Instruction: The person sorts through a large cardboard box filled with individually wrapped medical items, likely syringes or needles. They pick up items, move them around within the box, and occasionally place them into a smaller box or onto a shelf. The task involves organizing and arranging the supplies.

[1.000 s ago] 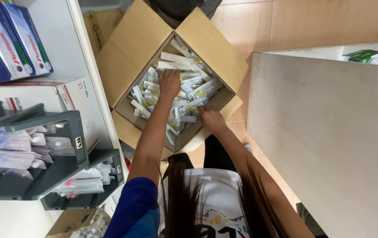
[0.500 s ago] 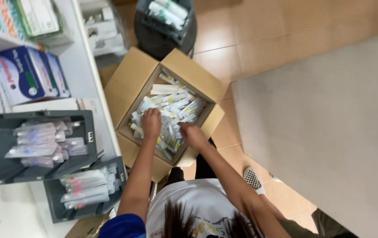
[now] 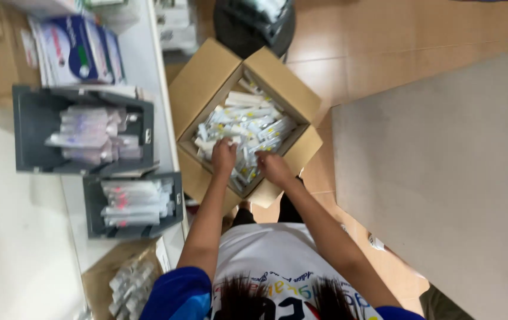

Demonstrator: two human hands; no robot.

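Both hands down in open cardboard box (image 3: 206,77) on floor. Left hand (image 3: 223,156) curled shut on small white packets (image 3: 248,127). Right hand (image 3: 273,166) just at its 3 o'clock, fingers bent into pile; grip cannot tell. Grey bins (image 3: 91,210) of packets on counter at 9 o'clock. Blue boxes (image 3: 82,50) at 11 o'clock. Dark bucket (image 3: 248,29) at 12 o'clock, beyond box.

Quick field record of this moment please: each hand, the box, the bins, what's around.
left hand: in the box, fingers curled on packets; grip unclear
right hand: in the box, on packets; grip unclear
box: cardboard, flaps open, on tiled floor
packets: loose clear pile, some with yellow parts
upper bin: grey, purple-tinted packets
lower bin: grey, pink-marked packets
counter: grey slab beside the box
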